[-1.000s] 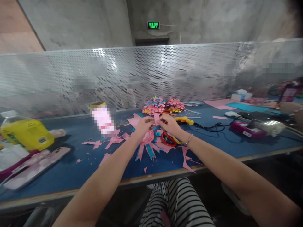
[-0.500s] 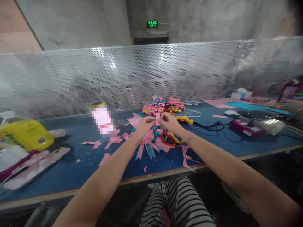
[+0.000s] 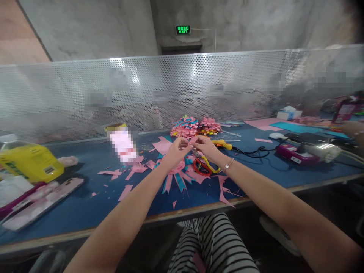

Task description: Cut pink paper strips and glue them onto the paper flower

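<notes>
Both hands meet above the blue table, fingertips together on a small pink paper strip (image 3: 193,140). My left hand (image 3: 178,148) pinches its left side, and my right hand (image 3: 206,147) pinches the right; the fingers hide much of the strip. Partly under my left hand lies a pink and blue paper rosette (image 3: 176,167) with tails spreading toward me. Red-and-yellow-handled scissors (image 3: 202,167) rest just below my right hand. A yellow glue gun (image 3: 222,144) lies to the right of that hand, its black cord running off right.
Piles of pink and blue paper pieces (image 3: 184,127) stand behind my hands. Pink scraps are scattered over the table (image 3: 99,212). A yellow jug (image 3: 31,161) and a phone (image 3: 45,203) lie left. Right are a purple box (image 3: 297,153) and a tissue box (image 3: 289,113). A perforated metal screen (image 3: 241,83) borders the back.
My hands have come closer together. The pink strip stood upright and flat between them before; now it appears bent or folded and mostly covered by my fingers.
</notes>
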Tool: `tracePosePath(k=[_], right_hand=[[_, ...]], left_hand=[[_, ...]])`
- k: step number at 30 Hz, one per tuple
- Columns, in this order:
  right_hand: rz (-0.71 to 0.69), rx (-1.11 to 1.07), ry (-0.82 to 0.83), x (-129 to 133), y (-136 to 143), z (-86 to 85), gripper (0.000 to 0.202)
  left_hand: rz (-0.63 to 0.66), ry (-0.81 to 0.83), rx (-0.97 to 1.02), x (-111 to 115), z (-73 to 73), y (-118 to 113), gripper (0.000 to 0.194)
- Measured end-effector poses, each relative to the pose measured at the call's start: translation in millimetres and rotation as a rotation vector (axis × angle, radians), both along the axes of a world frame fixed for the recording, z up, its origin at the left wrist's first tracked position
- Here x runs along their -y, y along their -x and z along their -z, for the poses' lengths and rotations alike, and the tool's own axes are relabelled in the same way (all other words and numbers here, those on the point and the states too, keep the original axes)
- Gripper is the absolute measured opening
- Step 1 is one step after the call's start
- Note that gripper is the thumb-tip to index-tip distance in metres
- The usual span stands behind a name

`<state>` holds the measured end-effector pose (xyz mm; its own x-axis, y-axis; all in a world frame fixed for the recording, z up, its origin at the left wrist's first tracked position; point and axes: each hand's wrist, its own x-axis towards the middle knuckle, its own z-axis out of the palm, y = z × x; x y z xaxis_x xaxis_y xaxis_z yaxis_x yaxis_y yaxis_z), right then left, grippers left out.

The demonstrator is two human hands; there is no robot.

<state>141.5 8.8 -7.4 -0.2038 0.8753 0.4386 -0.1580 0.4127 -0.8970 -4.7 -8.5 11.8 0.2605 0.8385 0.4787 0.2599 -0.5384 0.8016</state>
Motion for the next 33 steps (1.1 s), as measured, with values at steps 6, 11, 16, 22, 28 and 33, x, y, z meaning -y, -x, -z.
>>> tracePosePath(k=[6,11,16,22,28,33], right_hand=[[-0.062,-0.03,-0.023,1.2,1.2,0.2,0.023],[-0.096,-0.168,0.027,5.3,3.4,-3.3,0.024],[-0.108,-0.246,0.07,6.7,4.0,-4.1,0.024],[-0.126,-0.258,0.089,7.7,3.0,-5.0,0.025],[-0.176,-0.273,0.076,8.3,1.9,-4.3,0.021],[-0.162,-0.266,0.097,7.7,0.2,-3.7,0.023]], left_hand=[[-0.026,-0.012,-0.049,1.8,2.1,-0.2,0.015],[-0.032,-0.048,-0.07,-1.4,3.8,0.7,0.011],[-0.044,-0.066,-0.102,-1.1,3.8,-0.8,0.01],[-0.046,-0.06,-0.096,0.1,3.0,-1.1,0.009],[-0.026,-0.031,-0.061,1.6,1.6,-1.0,0.013],[-0.049,-0.026,0.01,2.5,1.6,-1.3,0.022]])
